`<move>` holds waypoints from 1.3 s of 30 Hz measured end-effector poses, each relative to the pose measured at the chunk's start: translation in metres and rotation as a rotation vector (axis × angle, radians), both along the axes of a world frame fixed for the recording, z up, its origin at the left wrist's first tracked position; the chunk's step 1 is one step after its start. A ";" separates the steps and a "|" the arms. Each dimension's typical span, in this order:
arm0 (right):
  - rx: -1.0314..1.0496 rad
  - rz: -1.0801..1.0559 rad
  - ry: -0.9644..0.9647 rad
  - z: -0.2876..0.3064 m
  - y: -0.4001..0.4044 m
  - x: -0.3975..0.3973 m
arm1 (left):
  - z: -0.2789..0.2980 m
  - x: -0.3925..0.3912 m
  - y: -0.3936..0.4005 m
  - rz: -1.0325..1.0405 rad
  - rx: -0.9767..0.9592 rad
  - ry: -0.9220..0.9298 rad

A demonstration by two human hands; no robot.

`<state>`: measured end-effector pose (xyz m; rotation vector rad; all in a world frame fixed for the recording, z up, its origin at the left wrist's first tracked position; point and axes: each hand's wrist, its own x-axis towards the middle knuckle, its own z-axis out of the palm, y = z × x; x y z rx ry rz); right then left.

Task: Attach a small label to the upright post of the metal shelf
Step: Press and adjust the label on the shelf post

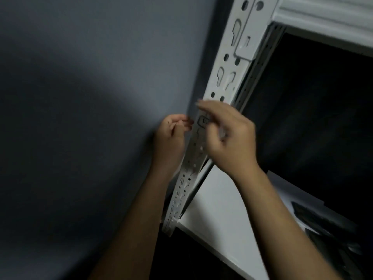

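Note:
The white metal upright post [226, 81] with keyhole slots runs diagonally from top right down to the lower middle. A small pale label [202, 121] with a dark outlined mark lies on the post's face at mid-height. My right hand [230, 136] is over the post, blurred, with its fingers spread, and its fingertips lie just above and beside the label. My left hand [171, 138] is at the post's left edge, level with the label. Its fingers are curled in and nothing shows between them.
A grey wall [90, 118] fills the left side, close behind the post. A white shelf board [218, 215] meets the post below my hands, with dark flat items [323, 225] on it to the right. A white beam [323, 21] crosses the top right.

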<state>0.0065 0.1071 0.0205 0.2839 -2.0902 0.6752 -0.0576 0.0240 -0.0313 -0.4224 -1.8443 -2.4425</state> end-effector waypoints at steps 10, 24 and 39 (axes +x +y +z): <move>1.409 -0.577 -0.255 -0.060 0.050 -0.002 | -0.007 0.007 -0.009 0.057 -0.001 -0.012; 1.503 -0.550 -0.298 -0.056 0.046 0.006 | -0.006 0.025 -0.014 0.149 0.007 0.017; 1.401 -0.335 -0.627 -0.065 0.054 0.037 | 0.009 0.035 -0.015 0.101 -0.039 0.050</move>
